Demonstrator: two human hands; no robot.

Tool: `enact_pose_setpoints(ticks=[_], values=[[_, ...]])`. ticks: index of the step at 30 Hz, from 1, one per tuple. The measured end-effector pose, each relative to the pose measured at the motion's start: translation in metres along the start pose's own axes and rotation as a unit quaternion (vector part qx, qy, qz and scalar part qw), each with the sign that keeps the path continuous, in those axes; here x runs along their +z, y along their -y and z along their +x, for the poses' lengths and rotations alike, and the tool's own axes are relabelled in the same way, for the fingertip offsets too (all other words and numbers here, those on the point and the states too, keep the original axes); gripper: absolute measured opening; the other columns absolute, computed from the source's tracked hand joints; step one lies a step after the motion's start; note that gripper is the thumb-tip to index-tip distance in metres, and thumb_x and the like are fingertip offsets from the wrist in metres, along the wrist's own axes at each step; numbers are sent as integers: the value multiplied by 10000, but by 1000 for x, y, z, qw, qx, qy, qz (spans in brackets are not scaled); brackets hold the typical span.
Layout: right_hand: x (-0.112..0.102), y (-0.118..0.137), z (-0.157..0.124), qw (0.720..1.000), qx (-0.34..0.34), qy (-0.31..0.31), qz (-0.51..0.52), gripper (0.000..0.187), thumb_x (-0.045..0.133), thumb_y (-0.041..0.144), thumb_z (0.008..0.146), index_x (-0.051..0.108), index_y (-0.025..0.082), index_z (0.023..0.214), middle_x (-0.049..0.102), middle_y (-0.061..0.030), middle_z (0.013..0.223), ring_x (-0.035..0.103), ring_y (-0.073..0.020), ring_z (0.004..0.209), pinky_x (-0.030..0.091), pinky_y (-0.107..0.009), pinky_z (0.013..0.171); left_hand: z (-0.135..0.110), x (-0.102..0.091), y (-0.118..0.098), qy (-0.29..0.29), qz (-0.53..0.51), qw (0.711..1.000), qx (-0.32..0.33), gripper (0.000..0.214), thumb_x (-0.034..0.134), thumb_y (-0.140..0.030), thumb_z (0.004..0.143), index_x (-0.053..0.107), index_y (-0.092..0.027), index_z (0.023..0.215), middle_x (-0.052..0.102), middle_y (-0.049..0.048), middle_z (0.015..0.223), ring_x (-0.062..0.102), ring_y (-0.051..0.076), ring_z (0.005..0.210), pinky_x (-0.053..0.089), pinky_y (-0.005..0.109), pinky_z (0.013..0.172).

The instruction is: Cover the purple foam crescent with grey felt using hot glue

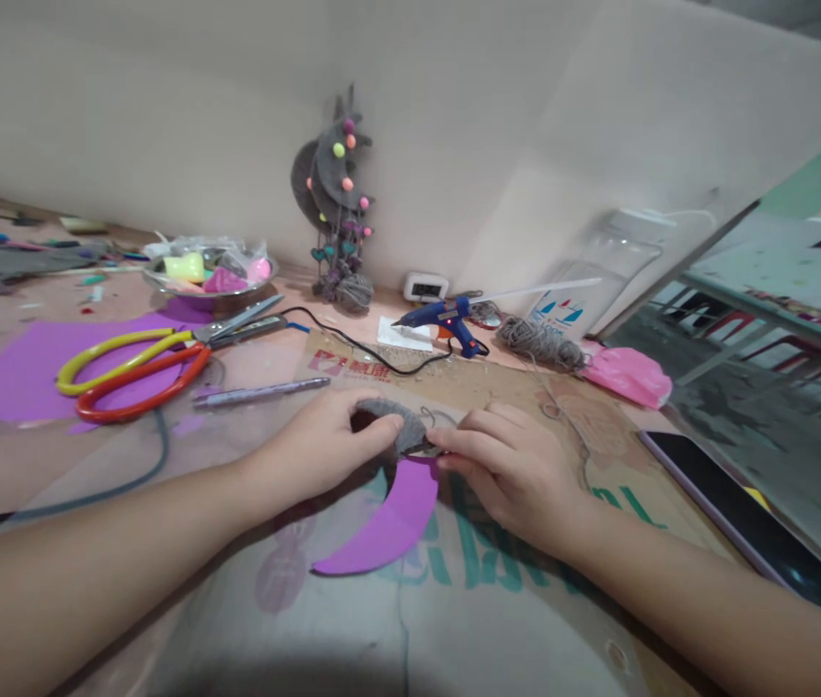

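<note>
A purple foam crescent [397, 518] hangs between my hands, its upper part wrapped in grey yarn [410, 426] and its lower horn bare. My left hand [338, 436] is closed on the wrapped upper end, thumb on the front. Fingertips of my right hand [504, 460] pinch at the lower edge of the wrapping, where a loose loop of yarn shows; the strand itself is partly hidden by the fingers. From the grey yarn skein [541, 344] behind my right hand, a strand trails down toward my right wrist.
Scissors [141, 368] with yellow and red handles lie at left on purple foam sheet [11, 368], near a pen [261, 391]. Behind stand a metal bowl [211, 290], a moon ornament [338, 194] and a blue glue gun [443, 319]. A phone [751, 518] lies at right.
</note>
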State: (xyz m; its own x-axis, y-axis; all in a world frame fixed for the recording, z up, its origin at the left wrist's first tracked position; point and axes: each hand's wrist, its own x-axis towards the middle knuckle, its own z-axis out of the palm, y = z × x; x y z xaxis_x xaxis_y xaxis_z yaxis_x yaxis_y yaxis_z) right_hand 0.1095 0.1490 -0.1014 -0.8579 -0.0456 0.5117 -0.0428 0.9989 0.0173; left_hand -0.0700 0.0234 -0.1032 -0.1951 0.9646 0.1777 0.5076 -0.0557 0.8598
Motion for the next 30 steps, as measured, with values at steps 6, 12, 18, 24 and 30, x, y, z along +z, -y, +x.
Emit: enact_pose_setpoints(ticks=[6,12,18,24,30], values=[[-2,0,-2,999,22,-2,48,226,539,225,871,611,133,1065,586,-69,791,496,-170,694,369,-296,619,0,0,2,-1,-9,1000,5,173,467,-196,800,635,-164,772,652,-13,740,547,131,664,406,224,603],[0,1,-1,999,8,10,31,209,532,231,879,633,128,1030,588,-61,757,487,-164,670,360,-290,601,0,0,4,8,5,1000,8,175,469,-230,810,628,-164,786,667,-5,786,569,145,713,421,237,641],[1,1,1,1000,-10,10,13,200,508,216,891,642,135,1015,592,-52,734,476,-157,652,354,-286,589,-1,0,5,8,25,1000,-13,202,452,-244,814,542,-168,651,593,-28,658,521,119,619,387,224,574],[2,2,1,1000,-17,0,3,186,518,213,889,649,140,998,590,-44,716,471,-149,638,355,-278,578,-1,0,2,9,36,999,-16,215,452,-249,805,510,-172,614,525,-44,581,477,104,559,355,211,519],[2,3,2,1000,-6,5,12,179,507,214,896,638,146,996,582,-40,709,476,-151,636,357,-278,578,0,0,3,2,39,999,0,193,459,-226,801,545,-173,636,571,-38,628,498,109,599,361,214,543]])
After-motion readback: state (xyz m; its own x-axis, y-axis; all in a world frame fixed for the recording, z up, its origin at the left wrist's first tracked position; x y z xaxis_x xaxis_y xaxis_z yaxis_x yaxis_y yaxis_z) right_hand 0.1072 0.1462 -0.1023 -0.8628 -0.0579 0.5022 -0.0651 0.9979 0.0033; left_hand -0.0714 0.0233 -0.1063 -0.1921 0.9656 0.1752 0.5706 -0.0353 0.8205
